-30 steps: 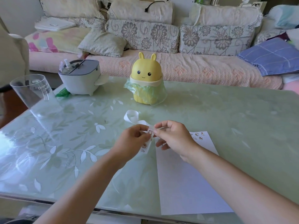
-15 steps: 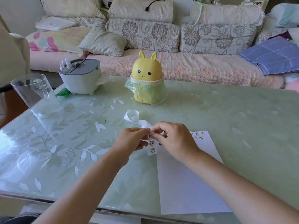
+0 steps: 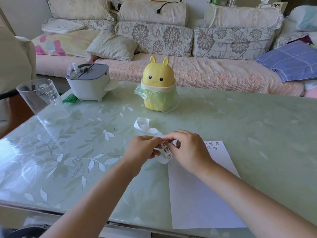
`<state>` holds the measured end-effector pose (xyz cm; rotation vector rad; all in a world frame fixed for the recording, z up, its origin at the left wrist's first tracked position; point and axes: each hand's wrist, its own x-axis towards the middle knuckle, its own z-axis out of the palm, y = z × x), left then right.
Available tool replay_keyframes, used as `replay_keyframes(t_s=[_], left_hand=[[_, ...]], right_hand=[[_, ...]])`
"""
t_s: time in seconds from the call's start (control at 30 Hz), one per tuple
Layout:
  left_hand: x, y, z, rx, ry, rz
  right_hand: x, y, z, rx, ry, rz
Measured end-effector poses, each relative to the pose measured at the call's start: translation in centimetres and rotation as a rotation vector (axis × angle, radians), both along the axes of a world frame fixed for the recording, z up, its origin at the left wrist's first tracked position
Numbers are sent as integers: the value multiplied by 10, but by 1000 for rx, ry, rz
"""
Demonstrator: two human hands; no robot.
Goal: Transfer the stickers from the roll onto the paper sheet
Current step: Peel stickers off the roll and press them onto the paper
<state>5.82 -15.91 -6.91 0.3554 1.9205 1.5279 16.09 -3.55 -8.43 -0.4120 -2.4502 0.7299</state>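
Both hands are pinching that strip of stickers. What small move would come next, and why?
Probably the right hand peels one sticker free while the left hand holds the sticker strip steady, then carries it to the paper sheet. Both hands pinch the strip just beside the sheet, and only a few stickers sit at its far edge.

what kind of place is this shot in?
Most likely a home living room: a sofa piled with floral cushions behind a glass-topped table, which has a yellow bunny-shaped bin on it.
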Motion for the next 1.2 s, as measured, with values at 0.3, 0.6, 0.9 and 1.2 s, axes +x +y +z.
replay_keyframes(t_s=[0.3, 0.6, 0.9, 1.2], left_hand=[[4, 2, 3, 72, -10, 93], [2, 3, 2, 44, -99, 80], [2, 6, -3, 3, -134, 105], [-11, 10, -16, -384, 596, 87]], right_hand=[[-4, 1, 1, -247, 34, -29], [-2, 4, -3, 227, 128, 20], [-2, 4, -3, 413, 197, 74], [1, 11, 4, -270, 81, -42]])
